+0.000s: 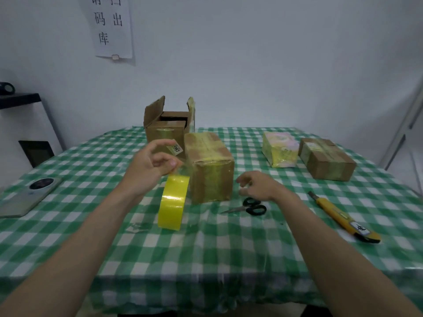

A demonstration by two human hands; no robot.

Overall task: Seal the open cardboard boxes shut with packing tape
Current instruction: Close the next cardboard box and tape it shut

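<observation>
A table (229, 259) draped in glossy green-and-white checked oilcloth fills the lower view, set against a plain pale wall with a printed paper sign (109, 26).

Both bare forearms reach in from the bottom corners. The left hand (146, 168) is raised above the cloth, palm turned inward, its thumb and fingers curled together and pinching the free end of the tape; a clear strip runs down from the fingertips to the yellow tape roll (174, 202), which stands on edge just left of the sealed box. The right hand (256, 185) hovers low over the cloth, fingers loosely curled and holding nothing, close to the sealed box's right face and just above the scissors.

The open cardboard box (166, 126) stands at the back with its flaps upright, brown and matte, a white label on its front. In front of it, touching or nearly so, the sealed box (209, 165) is a brown cuboid wrapped in shiny yellowish tape bands. Well to the right lie a flatter taped box (327, 160) and, just beside it, a yellow-wrapped parcel (280, 149).

A grey phone (27, 194) lies flat at the left edge. A yellow utility knife (343, 217) lies diagonally at the right. The black-handled scissors (249, 207) lie closed, steel blades pointing left.
</observation>
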